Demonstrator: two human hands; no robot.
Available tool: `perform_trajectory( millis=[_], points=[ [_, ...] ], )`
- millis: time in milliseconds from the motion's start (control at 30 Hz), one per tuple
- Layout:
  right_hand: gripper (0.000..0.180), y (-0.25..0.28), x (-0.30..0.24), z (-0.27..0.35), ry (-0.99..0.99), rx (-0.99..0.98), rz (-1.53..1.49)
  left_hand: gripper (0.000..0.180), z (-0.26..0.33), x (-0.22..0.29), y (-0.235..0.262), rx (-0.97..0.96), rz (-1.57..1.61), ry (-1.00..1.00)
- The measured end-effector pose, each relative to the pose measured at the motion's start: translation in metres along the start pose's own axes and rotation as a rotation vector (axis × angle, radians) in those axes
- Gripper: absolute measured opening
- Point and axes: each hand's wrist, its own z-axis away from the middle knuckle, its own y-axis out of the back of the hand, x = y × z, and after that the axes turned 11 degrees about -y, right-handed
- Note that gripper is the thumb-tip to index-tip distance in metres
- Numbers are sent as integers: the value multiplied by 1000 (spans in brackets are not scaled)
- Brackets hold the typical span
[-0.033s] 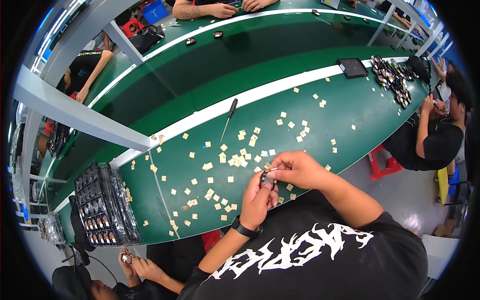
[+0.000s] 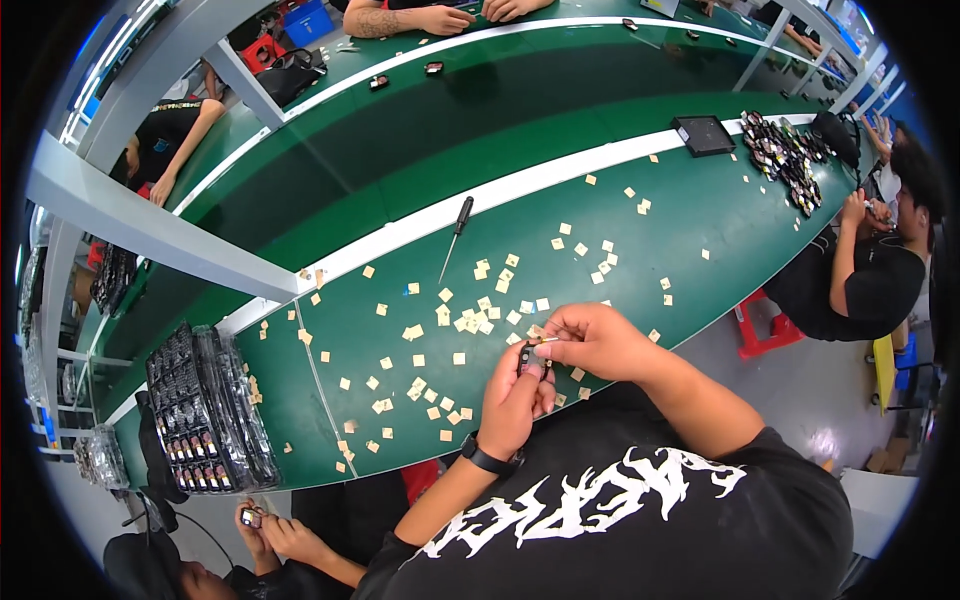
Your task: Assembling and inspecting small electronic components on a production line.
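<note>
A small, dark, rounded device (image 2: 532, 362) sits in my left hand (image 2: 512, 398), my fingers wrapped round it and the thumb lying over its face. My right hand (image 2: 592, 338) is closed in a pinch at the device's upper edge. Between its thumb and forefinger shows a thin pale piece, too small to name for certain. Both hands are over the near edge of the green table (image 2: 600, 285). Many small cream-coloured squares (image 2: 470, 322) lie scattered on the tabletop just beyond and to the left of them.
A screwdriver (image 2: 457, 238) with a black handle lies farther back. Stacked black trays (image 2: 205, 410) holding devices stand at the left. To the far right are an empty-looking black tray (image 2: 705, 136) and a heap of dark devices (image 2: 785, 160). Co-workers sit on both sides and opposite.
</note>
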Motion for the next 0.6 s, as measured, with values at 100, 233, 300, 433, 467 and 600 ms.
perform_trajectory(
  millis=[100, 233, 300, 433, 467, 600],
  points=[
    [13, -4, 3, 6, -18, 12, -89, 29, -1, -1, 1, -13, -36, 3],
    [17, -8, -8, 15, -12, 14, -103, 27, 1, 0, -2, 15, -13, -28],
    [26, 1, -10, 19, 68, -69, 109, 26, 2, -3, -2, 27, 2, -56],
    [29, 7, -24, 22, 172, -51, 482, 25, 4, -6, -2, 26, -79, -110],
    [27, 11, -23, 19, 302, -35, 599, 25, 4, -7, -2, 39, -75, -118],
    [22, 19, -22, 9, 483, -14, 725, 27, 6, -8, -4, 41, -147, -145]
  ],
)
